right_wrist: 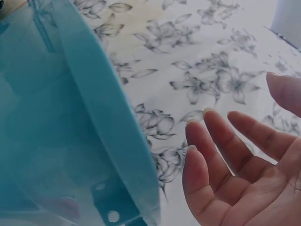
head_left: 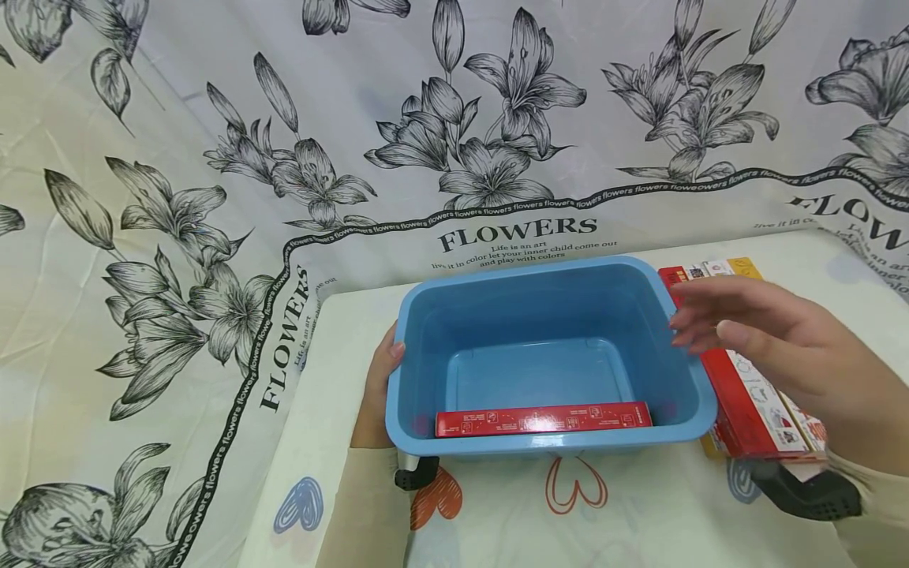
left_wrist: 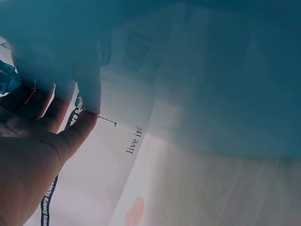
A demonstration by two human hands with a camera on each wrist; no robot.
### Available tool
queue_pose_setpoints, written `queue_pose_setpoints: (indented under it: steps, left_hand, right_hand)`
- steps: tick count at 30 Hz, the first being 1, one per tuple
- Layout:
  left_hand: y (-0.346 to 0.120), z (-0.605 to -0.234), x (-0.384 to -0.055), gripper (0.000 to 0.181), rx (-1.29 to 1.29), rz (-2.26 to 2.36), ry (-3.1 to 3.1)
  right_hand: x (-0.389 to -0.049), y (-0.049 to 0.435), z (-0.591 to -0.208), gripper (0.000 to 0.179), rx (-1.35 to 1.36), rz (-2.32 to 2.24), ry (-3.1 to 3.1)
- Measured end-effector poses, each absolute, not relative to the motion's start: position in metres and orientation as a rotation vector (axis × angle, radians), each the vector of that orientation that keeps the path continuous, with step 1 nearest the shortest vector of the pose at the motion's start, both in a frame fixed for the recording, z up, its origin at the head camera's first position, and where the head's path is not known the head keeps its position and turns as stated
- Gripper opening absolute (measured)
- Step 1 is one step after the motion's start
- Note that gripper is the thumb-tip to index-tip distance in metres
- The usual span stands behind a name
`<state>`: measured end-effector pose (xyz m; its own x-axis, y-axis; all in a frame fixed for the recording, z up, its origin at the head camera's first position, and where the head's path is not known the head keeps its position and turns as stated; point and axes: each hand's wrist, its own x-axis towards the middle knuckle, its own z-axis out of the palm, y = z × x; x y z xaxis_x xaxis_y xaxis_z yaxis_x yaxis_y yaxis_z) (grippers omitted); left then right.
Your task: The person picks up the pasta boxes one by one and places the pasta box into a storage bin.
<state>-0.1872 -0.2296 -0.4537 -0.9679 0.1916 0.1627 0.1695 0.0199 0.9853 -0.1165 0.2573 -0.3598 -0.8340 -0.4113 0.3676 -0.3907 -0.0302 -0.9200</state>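
A blue plastic tub (head_left: 540,371) stands near the middle of the head view. Along its near inner wall lies a long, narrow red box (head_left: 543,420) with white print. My left hand (head_left: 381,379) grips the tub's left side, thumb over the rim and fingers beneath it; in the left wrist view the thumb and fingers reach up to the tub's underside. Beyond the right rim, my right hand (head_left: 774,339) hovers with fingers loosely spread and holds nothing. The right wrist view shows a gap between its fingertips and the tub's rim (right_wrist: 108,108).
Red, white and yellow printed boxes (head_left: 753,418) lie right of the tub, partly covered by the right hand. The table cover (head_left: 497,521) has heart prints. Behind and to the left hangs a flower-patterned cloth (head_left: 234,260).
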Motion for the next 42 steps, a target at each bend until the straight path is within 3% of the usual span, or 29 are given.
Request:
queue_pose_setpoints:
  steps: [7, 14, 21, 29, 42]
  left_hand:
    - [-0.23, -0.455, -0.187, 0.092, 0.404, 2.153, 2.23]
    - [-0.23, -0.455, -0.186, 0.093, 0.405, 2.164, 2.194]
    - [-0.23, -0.455, -0.185, 0.092, 0.408, 2.173, 2.181]
    - [-0.229, -0.454, -0.183, 0.092, 0.398, 2.179, 2.144]
    - [-0.229, -0.458, -0.184, 0.088, 0.48, 2.205, 2.185]
  right_hand:
    - [-0.111, 0.262, -0.364, 0.048, -0.827, -2.268, 2.084]
    - [-0.121, 0.273, -0.378, 0.047, -1.147, -2.382, 1.805]
    - [-0.116, 0.279, -0.389, 0.045, -1.07, -2.446, 1.857]
    - [-0.12, 0.286, -0.393, 0.045, -1.209, -2.455, 1.722]
    - [-0.119, 0.312, -0.405, 0.046, -0.869, -2.511, 1.972]
